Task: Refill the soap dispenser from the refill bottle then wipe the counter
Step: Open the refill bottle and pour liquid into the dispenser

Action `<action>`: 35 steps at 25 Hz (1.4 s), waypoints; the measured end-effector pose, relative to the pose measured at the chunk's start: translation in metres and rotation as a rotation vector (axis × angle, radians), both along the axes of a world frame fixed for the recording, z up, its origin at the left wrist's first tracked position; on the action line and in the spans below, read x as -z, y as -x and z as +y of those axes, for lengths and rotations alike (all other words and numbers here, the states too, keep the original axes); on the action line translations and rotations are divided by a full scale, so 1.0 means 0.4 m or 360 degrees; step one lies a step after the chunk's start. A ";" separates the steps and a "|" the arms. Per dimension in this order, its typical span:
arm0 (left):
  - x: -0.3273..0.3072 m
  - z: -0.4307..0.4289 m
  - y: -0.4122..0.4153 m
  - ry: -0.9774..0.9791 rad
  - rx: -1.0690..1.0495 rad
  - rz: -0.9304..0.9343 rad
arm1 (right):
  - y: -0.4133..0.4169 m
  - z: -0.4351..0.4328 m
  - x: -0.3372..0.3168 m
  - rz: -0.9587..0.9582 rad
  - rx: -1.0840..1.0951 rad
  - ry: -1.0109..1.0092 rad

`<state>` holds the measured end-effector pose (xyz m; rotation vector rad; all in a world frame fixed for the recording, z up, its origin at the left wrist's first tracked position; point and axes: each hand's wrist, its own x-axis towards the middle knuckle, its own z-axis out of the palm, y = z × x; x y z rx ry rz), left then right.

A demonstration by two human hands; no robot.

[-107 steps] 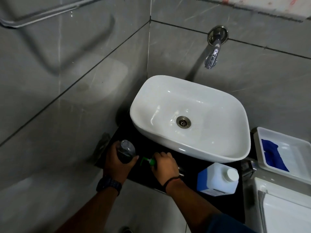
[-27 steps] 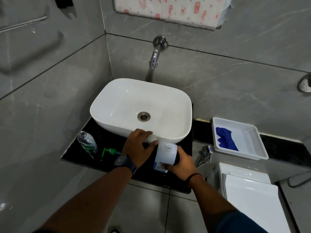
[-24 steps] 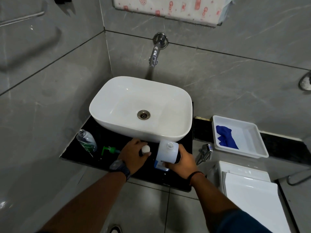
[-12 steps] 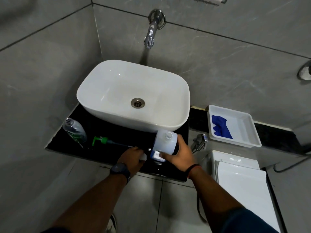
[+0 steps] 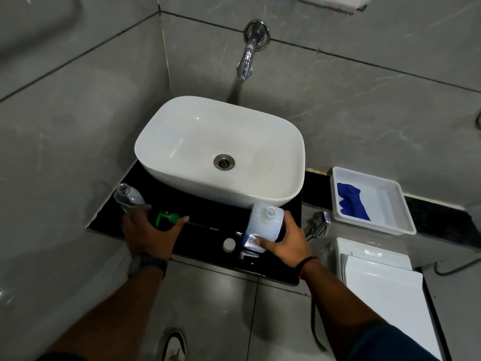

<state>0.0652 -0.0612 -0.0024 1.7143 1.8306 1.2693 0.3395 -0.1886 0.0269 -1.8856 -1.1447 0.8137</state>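
Observation:
The clear soap dispenser bottle (image 5: pixel 128 197) stands with its neck uncovered at the left end of the black counter (image 5: pixel 208 212). Its green pump head (image 5: pixel 166 219) lies flat on the counter beside it. My left hand (image 5: pixel 148 231) hovers over them with fingers spread, holding nothing, its fingertips close to the bottle and pump. My right hand (image 5: pixel 285 239) grips the white refill bottle (image 5: pixel 264 222), which stands uncapped on the counter in front of the basin. The white cap (image 5: pixel 229 245) of the refill bottle lies on the counter between my hands.
A white basin (image 5: pixel 221 155) fills most of the counter under a wall tap (image 5: pixel 247 56). A white tray (image 5: pixel 374 201) holding a blue cloth (image 5: pixel 350 201) sits on the ledge at right. A white toilet cistern (image 5: pixel 380 280) stands below it. Grey tiled walls close in on the left and back.
My left hand unscrewed the refill bottle's cap, set it on the counter, then moved left toward the dispenser bottle and pump. My right hand kept hold of the refill bottle.

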 end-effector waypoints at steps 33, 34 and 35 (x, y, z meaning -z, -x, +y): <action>-0.516 0.191 -0.193 -0.0291 0.0600 -0.0668 | 0.060 0.225 -0.635 -0.0297 0.0361 -0.0866; -0.547 0.196 -0.206 -0.0318 0.0637 -0.0664 | 0.053 0.228 -0.678 -0.0393 0.0363 -0.0875; -0.574 0.200 -0.222 -0.0334 0.0677 -0.0659 | 0.046 0.230 -0.719 -0.0499 0.0369 -0.0867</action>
